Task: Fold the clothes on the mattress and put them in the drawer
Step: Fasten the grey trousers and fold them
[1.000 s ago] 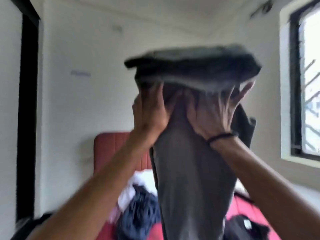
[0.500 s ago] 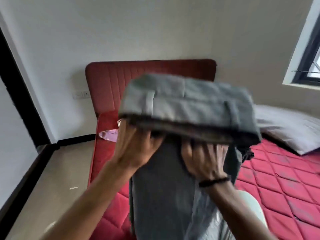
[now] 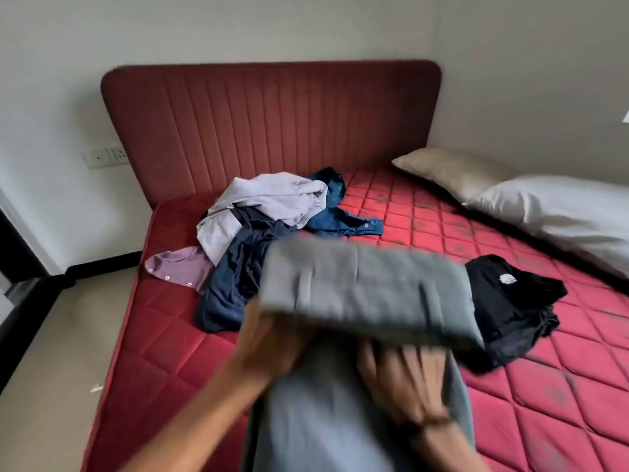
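You hold the grey cloth garment [image 3: 367,291], folded over at its top, in the air above the near part of the red quilted mattress [image 3: 425,216]. Your left hand [image 3: 269,338] grasps it from beneath at the left corner of the fold; the fingers are tucked under the cloth and blurred. Your right hand [image 3: 401,379] lies with fingers spread against the hanging part of the garment just under the fold; whether it pinches the cloth or only presses it, you cannot tell from this blurred view. A dark band [image 3: 430,422] circles your right wrist.

Taking the mattress as the landmark: a loose heap of clothes lies on its left half, near the ribbed red headboard [image 3: 272,124]. In that heap a pale lilac shirt [image 3: 265,202] lies on top, a dark navy garment [image 3: 235,287] spreads under it toward the near edge, a blue shirt [image 3: 340,212] reaches toward the middle of the mattress, and a purple sleeve with small buttons [image 3: 177,270] points to the left edge. A crumpled black garment with a small white mark [image 3: 510,308] lies on the mattress right of the grey one, apart from the heap. Along the right side of the mattress rest a beige pillow [image 3: 449,172] and a white pillow [image 3: 558,209], touching each other.
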`<action>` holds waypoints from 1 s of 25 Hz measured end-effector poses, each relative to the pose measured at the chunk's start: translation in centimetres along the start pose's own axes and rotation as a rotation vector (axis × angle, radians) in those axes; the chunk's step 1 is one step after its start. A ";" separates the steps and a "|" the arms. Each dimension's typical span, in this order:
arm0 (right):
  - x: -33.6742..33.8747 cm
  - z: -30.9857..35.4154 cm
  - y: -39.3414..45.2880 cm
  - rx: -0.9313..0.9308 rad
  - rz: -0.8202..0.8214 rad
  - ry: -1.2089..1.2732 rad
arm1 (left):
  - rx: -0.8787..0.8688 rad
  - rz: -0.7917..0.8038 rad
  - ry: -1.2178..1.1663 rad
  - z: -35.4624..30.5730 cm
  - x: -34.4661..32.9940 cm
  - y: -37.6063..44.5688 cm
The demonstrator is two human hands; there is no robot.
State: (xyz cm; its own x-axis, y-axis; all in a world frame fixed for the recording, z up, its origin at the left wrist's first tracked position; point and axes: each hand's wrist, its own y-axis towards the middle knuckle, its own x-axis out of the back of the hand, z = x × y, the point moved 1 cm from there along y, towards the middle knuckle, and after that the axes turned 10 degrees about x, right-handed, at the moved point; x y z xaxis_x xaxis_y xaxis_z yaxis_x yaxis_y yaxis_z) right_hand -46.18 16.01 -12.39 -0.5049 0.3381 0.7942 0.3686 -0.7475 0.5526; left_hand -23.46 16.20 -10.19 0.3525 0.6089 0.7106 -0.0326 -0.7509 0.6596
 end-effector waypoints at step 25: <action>0.2 5.1 -14.0 -0.441 0.376 0.544 | 0.998 0.701 -0.868 -2.5 3.1 -17.1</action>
State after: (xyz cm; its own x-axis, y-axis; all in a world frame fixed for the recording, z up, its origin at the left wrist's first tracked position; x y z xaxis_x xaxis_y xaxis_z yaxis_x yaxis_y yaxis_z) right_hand -47.43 29.42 -18.70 -0.7601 -0.2234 0.6101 0.3043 -0.9521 0.0305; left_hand -24.20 31.55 -18.65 0.9788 -0.0085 0.2048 0.0829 -0.8974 -0.4333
